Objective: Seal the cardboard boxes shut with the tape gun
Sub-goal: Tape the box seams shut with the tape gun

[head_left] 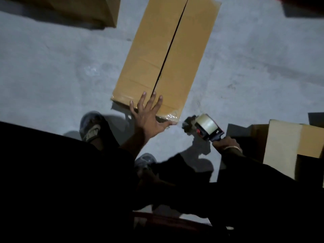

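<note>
A long brown cardboard box (pixel 189 50) lies on the grey concrete floor, its two top flaps closed with a dark open seam down the middle. Clear tape shines along its near edge. My left hand (pixel 149 116) lies flat with spread fingers on the box's near end, over the seam. My right hand (pixel 226 146) grips the handle of the tape gun (pixel 205 127), which carries a roll of clear tape and hovers just right of the box's near corner, apart from it.
Another brown box (pixel 98 11) stands at the top left. More cardboard boxes (pixel 284 148) sit at the right edge. My two slippered feet (pixel 91 127) stand on the floor below the box. A dark red object (pixel 166 220) lies near the bottom.
</note>
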Tool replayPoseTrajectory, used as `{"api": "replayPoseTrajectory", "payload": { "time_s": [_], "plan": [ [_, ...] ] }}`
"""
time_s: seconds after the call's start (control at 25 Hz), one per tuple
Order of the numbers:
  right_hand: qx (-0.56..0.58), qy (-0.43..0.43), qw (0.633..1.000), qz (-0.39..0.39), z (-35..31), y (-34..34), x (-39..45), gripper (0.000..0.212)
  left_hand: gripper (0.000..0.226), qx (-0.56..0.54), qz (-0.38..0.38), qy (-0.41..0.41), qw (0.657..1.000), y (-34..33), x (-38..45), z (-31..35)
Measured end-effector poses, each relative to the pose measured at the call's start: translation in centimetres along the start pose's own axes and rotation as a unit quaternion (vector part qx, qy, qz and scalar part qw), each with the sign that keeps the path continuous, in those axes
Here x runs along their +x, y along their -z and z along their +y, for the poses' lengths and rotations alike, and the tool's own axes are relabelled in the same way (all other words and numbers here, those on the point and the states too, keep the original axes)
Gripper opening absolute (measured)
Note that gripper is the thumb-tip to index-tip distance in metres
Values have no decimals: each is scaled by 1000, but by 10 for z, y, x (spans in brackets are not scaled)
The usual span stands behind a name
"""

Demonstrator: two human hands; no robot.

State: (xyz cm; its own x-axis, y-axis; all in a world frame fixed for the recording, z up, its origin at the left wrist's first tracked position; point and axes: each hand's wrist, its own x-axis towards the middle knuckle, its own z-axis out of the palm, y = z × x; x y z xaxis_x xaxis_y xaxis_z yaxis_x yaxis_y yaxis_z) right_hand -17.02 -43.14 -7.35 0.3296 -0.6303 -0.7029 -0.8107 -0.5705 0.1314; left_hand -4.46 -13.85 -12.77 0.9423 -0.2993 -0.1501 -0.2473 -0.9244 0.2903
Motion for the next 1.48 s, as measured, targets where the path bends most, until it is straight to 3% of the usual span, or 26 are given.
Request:
{"api": "replayPoseTrajectory", "payload": {
  "time_s": [0.16, 0.24, 0.36, 0.52, 0.64, 0.84, 1.08, 1.2, 1.28, 1.36, 1.4, 1.48],
  "plan": [
    [49, -22, 998, 20, -23, 17, 1, 56, 119, 54, -6, -13, 998, 4, -10, 8],
    [95, -17, 995, 2, -36, 23, 6, 47, 123, 55, -17, -15, 998, 10, -9, 7],
    [143, -36, 988, -41, -33, 28, 21, 51, 129, 58, -30, -25, 998, 12, -15, 19],
    [196, -24, 979, -53, -39, 71, -12, 21, 105, 27, 6, -18, 999, 3, -16, 48],
    [224, 2, 974, -44, -39, 110, -33, 10, 93, 72, 4, -39, 997, -8, -9, 62],
    [244, 35, 967, -65, -34, 159, -64, 24, 87, 119, -5, -102, 988, -18, -6, 63],
    [278, 56, 950, -134, -58, 159, -68, 32, 124, 117, -67, -92, 987, -9, -4, 62],
    [281, 68, 949, -129, -79, 166, -74, 35, 121, 57, -66, -121, 989, 5, -9, 55],
    [303, 86, 941, -126, -94, 172, -78, 36, 108, 16, -31, -46, 998, 8, -20, 50],
    [328, 105, 929, -135, -106, 176, -85, 36, 104, -72, 14, 171, 982, 9, -34, 44],
    [340, 111, 922, -151, -110, 176, -89, 37, 107, -145, 26, 281, 948, 10, -36, 40],
    [354, 113, 909, -190, -118, 174, -94, 41, 115, -316, -12, 380, 869, 22, -28, 37]
  ]
}}
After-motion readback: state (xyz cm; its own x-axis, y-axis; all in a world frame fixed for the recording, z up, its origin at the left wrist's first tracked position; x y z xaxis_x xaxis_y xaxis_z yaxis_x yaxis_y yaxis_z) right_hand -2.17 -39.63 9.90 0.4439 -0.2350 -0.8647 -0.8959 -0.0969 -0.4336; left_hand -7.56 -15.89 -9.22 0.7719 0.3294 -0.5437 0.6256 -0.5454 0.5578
